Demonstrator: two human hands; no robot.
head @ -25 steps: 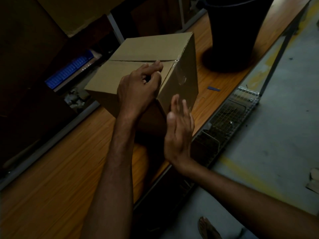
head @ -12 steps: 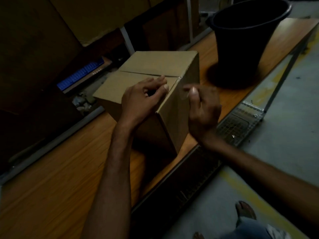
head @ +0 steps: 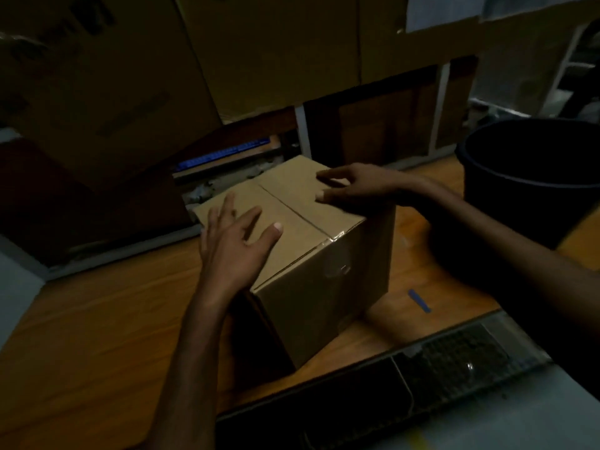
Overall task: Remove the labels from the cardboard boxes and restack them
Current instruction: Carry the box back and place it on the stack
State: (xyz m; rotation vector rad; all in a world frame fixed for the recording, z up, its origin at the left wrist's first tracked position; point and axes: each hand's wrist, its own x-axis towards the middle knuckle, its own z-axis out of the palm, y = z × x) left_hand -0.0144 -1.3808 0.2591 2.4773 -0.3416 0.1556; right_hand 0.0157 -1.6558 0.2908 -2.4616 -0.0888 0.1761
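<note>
A closed brown cardboard box [head: 311, 287] stands on the wooden table [head: 97, 319], its top flaps sealed with clear tape along the middle seam. My left hand [head: 233, 248] lies flat on the near left part of the top, fingers spread. My right hand [head: 354, 186] reaches across and rests its fingertips on the far right part of the top, fingers extended. Neither hand holds anything. No label shows on the faces I can see.
A large black bucket [head: 532, 180] stands on the table to the right. A small blue strip [head: 419, 301] lies on the wood near the box. Big cardboard boxes [head: 107, 76] are stacked behind. A wire cage [head: 461, 362] sits below the table edge.
My left hand has uncurled from the box's top edge and now lies flat. My right hand has left the taped side and moved onto the top. The view has swung round.
</note>
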